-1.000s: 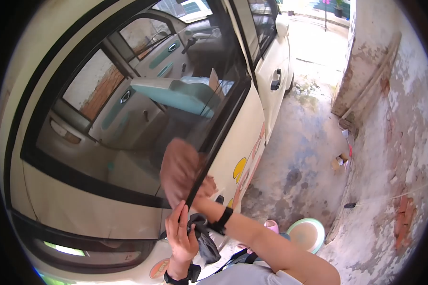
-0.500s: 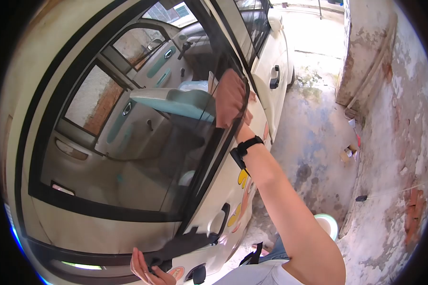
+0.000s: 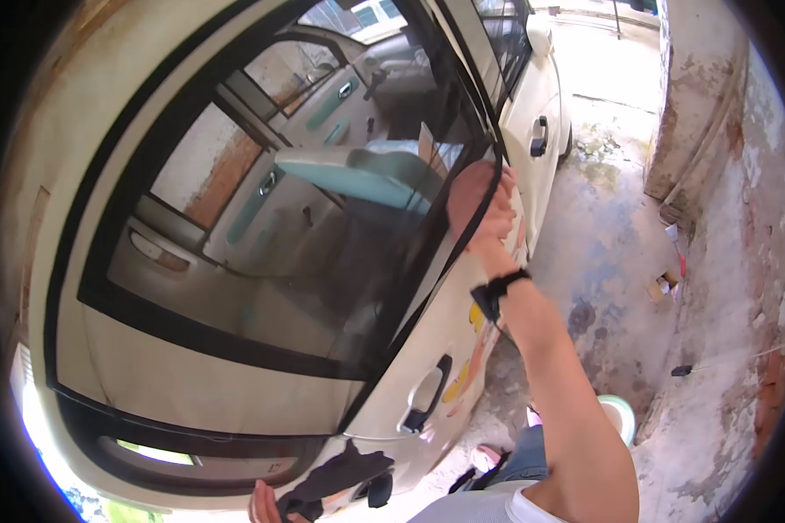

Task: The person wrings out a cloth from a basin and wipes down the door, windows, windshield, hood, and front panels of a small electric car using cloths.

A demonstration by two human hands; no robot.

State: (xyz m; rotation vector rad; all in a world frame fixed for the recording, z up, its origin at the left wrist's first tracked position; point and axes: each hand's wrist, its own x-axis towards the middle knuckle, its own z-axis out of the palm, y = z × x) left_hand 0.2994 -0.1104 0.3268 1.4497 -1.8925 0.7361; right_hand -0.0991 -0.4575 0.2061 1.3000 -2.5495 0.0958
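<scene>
My right hand [image 3: 495, 218] is closed on a brownish-pink cloth [image 3: 469, 193] at the upper edge of the car's side door, beside the window glass [image 3: 323, 279]. A black trim strip [image 3: 478, 218] crosses in front of the cloth and part of the hand. At the bottom edge, my left hand [image 3: 267, 504] shows only some fingers, around the end of a dark cloth [image 3: 344, 472]. That cloth spreads over the cream bodywork, below and left of the black door handle [image 3: 429, 394].
The car's front door [image 3: 519, 131] and mirror [image 3: 541, 33] are further ahead. On the right stands a peeling wall [image 3: 733, 288], with small litter [image 3: 663, 286] at its foot. A pale green-rimmed basin [image 3: 621, 417] sits on the floor behind my right arm.
My right hand and the pinkish cloth have moved from the window's lower part up and forward along its edge. My left hand has left the window edge and dropped towards the bottom of view.
</scene>
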